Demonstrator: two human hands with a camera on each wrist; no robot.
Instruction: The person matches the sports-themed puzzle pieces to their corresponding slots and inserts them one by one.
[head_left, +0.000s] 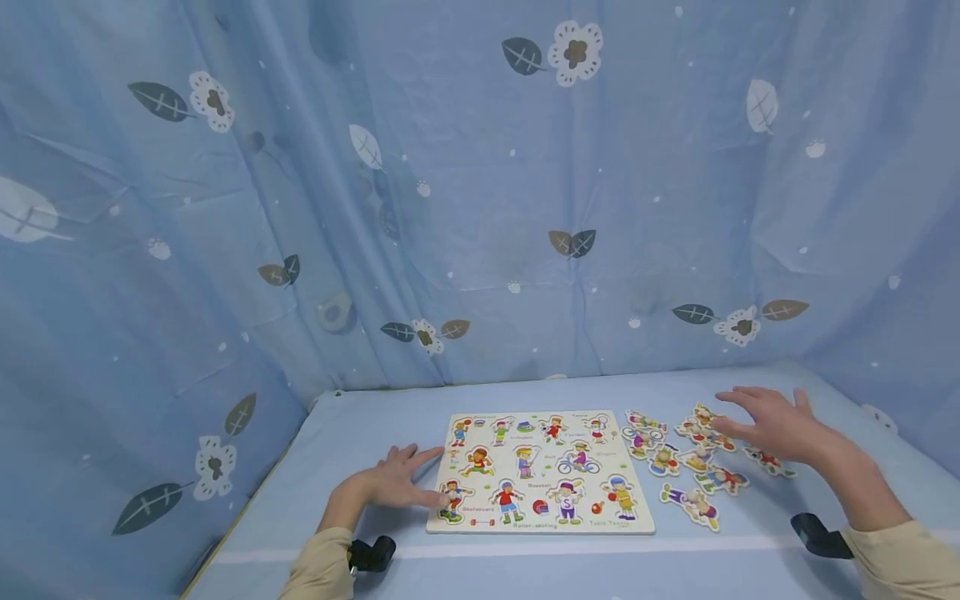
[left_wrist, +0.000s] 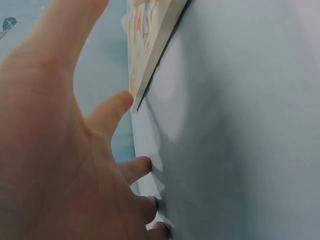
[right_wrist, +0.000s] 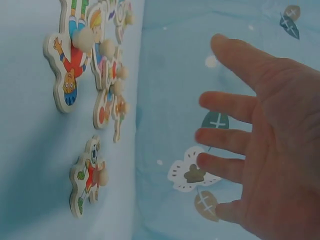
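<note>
A wooden peg puzzle board [head_left: 543,479] with pictures of children playing sports lies flat on the table. My left hand [head_left: 393,481] is at its left side, fingers spread, thumb and index finger right at the edge. In the left wrist view, the spread fingers stand beside the board's edge [left_wrist: 155,60]. Loose puzzle pieces [head_left: 693,504] lie scattered right of the board. Over their right side hovers my right hand [head_left: 780,425], fingers extended and holding nothing. The right wrist view shows a roller-skater piece [right_wrist: 87,175] with a round knob, lying apart from the other pieces.
A pale blue cloth with a white stripe [head_left: 720,544] covers the table. Blue curtains [head_left: 480,208] with leaves and flowers hang behind it and at both sides. Several loose pieces overlap close to the board's right edge. Black wrist cameras [head_left: 371,554] sit below each hand.
</note>
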